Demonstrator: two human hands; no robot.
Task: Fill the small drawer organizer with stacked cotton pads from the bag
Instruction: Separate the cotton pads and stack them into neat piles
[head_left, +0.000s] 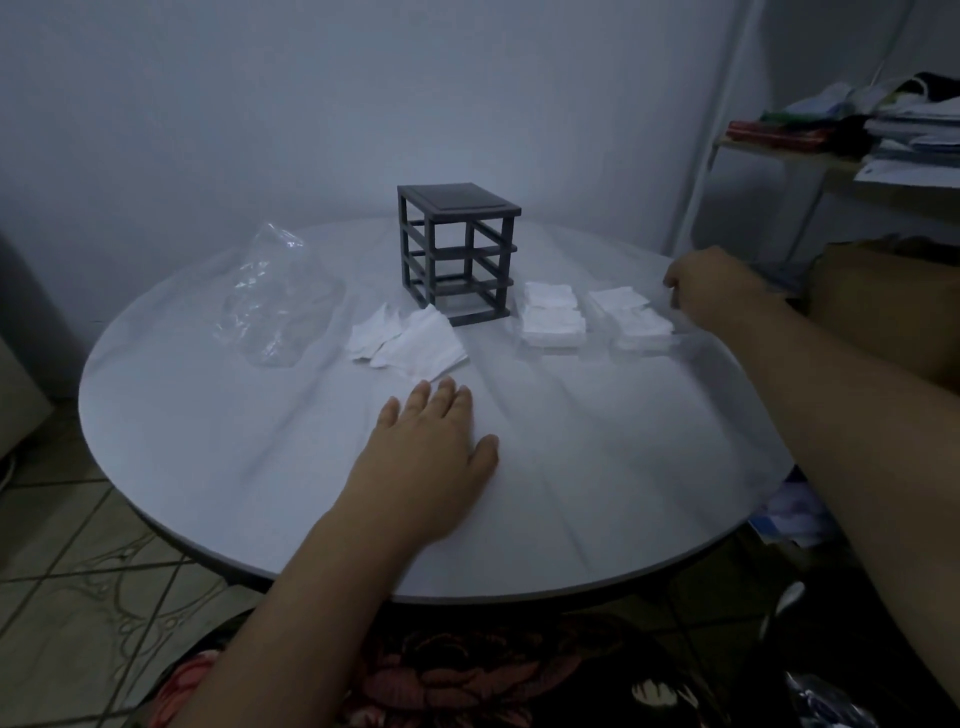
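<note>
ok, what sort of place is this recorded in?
Most likely a room in a home: a round table over a patterned tiled floor, and a shelf at right piled with folded clothes and papers.

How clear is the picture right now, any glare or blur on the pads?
Head view: dim, bluish light throughout; pads soft-edged, layers blending together; small glints on the bag; wide-angle bend curves the shelf post at right; dark organizer legible.

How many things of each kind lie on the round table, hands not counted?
Clear plastic bag: 1
Dark organizer frame: 1
Loose heap of pads: 1
Clear trays of pads: 2
Total: 5
</note>
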